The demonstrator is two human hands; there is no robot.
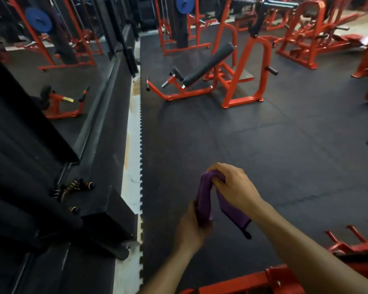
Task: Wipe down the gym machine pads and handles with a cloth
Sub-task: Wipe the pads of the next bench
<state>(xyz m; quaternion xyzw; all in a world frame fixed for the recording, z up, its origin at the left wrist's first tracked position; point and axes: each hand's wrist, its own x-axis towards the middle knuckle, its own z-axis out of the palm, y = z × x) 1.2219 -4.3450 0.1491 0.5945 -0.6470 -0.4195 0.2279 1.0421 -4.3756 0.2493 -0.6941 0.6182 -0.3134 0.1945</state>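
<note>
A purple cloth (206, 196) hangs folded between both hands over the black rubber floor. My right hand (234, 185) grips its upper fold from above, fingers curled round it. My left hand (190, 228) holds the lower end of the left strand from below. A loose corner of the cloth dangles under my right wrist. Farther ahead stands a red-framed incline bench with a black pad (208, 64), well beyond reach of either hand. A barbell with a grey sleeve (280, 5) rests on its rack.
A mirror wall (57, 85) runs along the left, with a black ledge and small black-and-orange handles (72, 187) at its foot. Red machine frames stand at the bottom edge (263, 279), far right (306, 39) and back. Open floor mat (263, 134) lies ahead.
</note>
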